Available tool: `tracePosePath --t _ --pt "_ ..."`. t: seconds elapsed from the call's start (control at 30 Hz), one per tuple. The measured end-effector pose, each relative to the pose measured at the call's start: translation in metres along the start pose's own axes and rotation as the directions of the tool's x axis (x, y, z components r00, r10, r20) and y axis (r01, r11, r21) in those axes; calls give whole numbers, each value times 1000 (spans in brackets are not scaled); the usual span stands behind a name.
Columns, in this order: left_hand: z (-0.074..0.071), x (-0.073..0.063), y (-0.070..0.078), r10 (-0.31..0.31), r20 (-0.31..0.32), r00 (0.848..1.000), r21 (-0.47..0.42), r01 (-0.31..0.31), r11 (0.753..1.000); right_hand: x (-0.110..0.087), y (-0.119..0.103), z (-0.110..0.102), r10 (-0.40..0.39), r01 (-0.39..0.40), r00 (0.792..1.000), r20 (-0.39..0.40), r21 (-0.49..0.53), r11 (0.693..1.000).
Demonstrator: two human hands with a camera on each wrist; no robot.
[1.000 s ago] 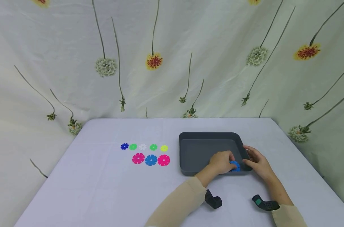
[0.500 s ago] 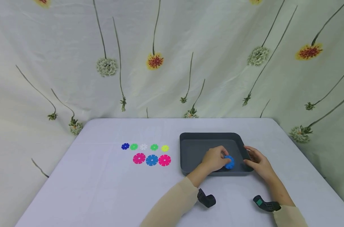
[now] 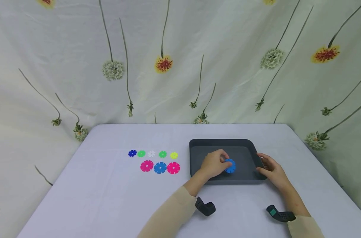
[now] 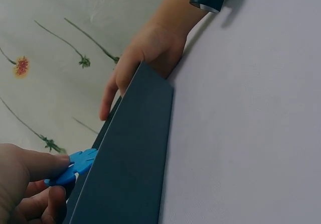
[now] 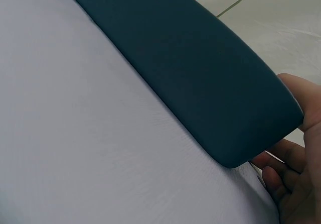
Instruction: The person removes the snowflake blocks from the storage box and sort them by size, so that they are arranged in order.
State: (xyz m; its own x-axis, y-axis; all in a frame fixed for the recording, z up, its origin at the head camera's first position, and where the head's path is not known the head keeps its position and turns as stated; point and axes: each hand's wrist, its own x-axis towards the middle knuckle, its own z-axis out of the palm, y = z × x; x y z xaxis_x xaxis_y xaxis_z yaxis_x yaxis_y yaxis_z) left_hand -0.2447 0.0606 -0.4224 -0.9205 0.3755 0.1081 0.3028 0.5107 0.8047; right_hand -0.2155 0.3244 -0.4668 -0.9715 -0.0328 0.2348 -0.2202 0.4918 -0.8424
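Observation:
My left hand (image 3: 214, 164) is over the dark grey tray (image 3: 193, 162). It pinches a blue notched interlocking disc (image 3: 230, 166) between thumb and fingers, and the disc's face is tilted up. In the left wrist view the blue disc (image 4: 77, 166) shows beyond the tray's near wall (image 4: 125, 163), with part of it hidden by the thumb. My right hand (image 3: 273, 170) holds the tray at its right end. The right wrist view has that thumb (image 5: 296, 93) at the rim, while the other fingers (image 5: 283, 171) curl at the outside of the corner.
Left of the tray lie two rows of flat notched discs. The back row has small ones, including a dark blue disc (image 3: 132, 153) and a yellow disc (image 3: 174, 155). Larger pink discs (image 3: 146, 166) flank a blue one (image 3: 160, 168) in front. A floral curtain (image 3: 180, 66) hangs behind the table.
My left hand has lifted the blue disc from the tray's front right corner and carried it left toward the tray's middle. My right hand has stayed at the tray's right end.

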Motion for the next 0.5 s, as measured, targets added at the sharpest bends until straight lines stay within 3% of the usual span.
tracePosePath --t 0.5 --pt "-23 -15 -9 10 -22 1000 6 -10 1000 0 0 0 2 -2 1000 1 17 1000"
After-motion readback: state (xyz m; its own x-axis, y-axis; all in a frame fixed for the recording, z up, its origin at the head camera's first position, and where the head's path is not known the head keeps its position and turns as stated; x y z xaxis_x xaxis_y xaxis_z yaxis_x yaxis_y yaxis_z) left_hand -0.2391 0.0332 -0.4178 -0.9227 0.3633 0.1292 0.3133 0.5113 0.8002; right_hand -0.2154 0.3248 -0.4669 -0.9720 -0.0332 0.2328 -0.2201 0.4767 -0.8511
